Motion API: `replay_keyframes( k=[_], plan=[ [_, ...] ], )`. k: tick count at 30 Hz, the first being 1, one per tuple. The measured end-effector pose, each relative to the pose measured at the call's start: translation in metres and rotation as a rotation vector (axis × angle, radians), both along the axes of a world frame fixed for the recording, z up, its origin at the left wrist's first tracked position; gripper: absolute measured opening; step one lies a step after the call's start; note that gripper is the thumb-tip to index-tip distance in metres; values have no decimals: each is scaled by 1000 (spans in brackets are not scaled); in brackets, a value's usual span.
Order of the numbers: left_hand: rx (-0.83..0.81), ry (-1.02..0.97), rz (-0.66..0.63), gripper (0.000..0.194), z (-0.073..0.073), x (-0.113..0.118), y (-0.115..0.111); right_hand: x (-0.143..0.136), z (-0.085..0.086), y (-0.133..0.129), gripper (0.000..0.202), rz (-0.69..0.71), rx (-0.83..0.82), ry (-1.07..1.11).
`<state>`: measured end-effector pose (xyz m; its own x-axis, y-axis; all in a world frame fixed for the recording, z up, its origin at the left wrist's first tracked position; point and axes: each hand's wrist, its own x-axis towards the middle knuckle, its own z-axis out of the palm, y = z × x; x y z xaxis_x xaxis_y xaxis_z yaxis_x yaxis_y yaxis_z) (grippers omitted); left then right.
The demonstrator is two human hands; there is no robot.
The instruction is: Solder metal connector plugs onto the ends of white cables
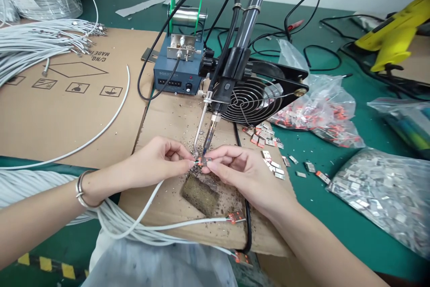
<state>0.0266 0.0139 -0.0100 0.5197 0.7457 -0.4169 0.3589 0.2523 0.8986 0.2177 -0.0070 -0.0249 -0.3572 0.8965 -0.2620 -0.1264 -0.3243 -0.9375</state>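
Observation:
My left hand [168,159] pinches the stripped end of a white cable [149,206], whose coloured wires point to the right. Between the thumb and fingers of my right hand [235,170] is a small metal USB connector [207,160] with an orange part. Wires and connector meet just under the tip of a fixed soldering iron [210,132], beside the bent solder feed tube [200,128]. Below them lies a dirty brown sponge [199,195] amid dark specks. Two more cables end in orange-and-metal connectors [236,217] near the cardboard's front edge.
Behind stands a blue solder feeder [176,74] with a solder spool [185,16]. A black fan [248,101] sits beside the iron. Loose connectors [268,157] and bags of parts [383,197] lie right, a yellow tool [396,32] farther back. Bundled white cables [33,43] lie left.

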Motion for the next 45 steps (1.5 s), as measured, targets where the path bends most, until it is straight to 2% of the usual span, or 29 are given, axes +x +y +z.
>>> replay_keyframes(
  k=[17, 28, 40, 45],
  plan=[
    [-56, 4, 38, 20, 4, 2, -3, 2, 2, -3, 15, -1, -49, 29],
    [-85, -11, 53, 20, 7, 3, -2, 3, 0, -3, 11, 13, -54, 60],
    [-32, 44, 7, 23, 2, 2, -2, 0, 3, -2, 13, 13, 31, -89],
    [-32, 33, 25, 23, 3, 2, -3, 1, 4, -3, 14, 20, 44, -121]
  ],
)
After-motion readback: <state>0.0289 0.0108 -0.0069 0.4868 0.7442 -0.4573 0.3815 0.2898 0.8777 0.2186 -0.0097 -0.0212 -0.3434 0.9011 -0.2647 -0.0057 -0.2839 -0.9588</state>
